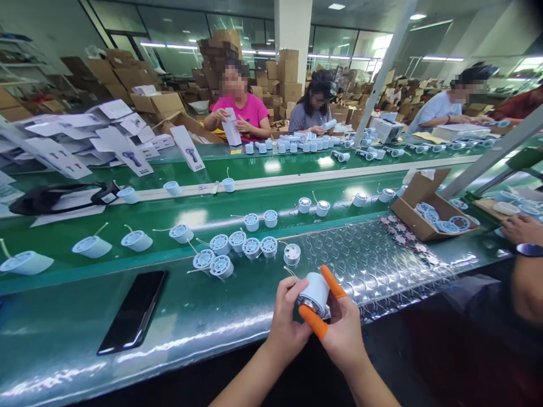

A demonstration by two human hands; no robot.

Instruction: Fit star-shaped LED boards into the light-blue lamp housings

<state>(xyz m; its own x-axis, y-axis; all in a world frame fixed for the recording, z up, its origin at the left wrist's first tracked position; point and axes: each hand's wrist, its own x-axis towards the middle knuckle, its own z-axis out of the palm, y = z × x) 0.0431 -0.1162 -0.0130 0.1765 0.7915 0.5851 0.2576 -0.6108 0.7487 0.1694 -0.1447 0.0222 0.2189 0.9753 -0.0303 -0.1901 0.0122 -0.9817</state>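
Observation:
Both my hands hold one pale blue round fan head [314,293] just above the near edge of the green bench. My left hand [287,317] grips its left side with the fingers curled round it. My right hand [341,327] clasps the right side, and two of its fingers wear orange finger cots. A thin wire sticks out of the part towards the upper left. Several more pale blue fan heads [237,249] lie in a cluster on the bench just beyond my hands.
A black phone [134,310] lies flat at the near left. An embossed shiny sheet [382,260] covers the bench at right, beside a cardboard box [428,209] of blue rings. Another person's hand [522,229] rests at far right. Three people work across the green conveyor [63,237].

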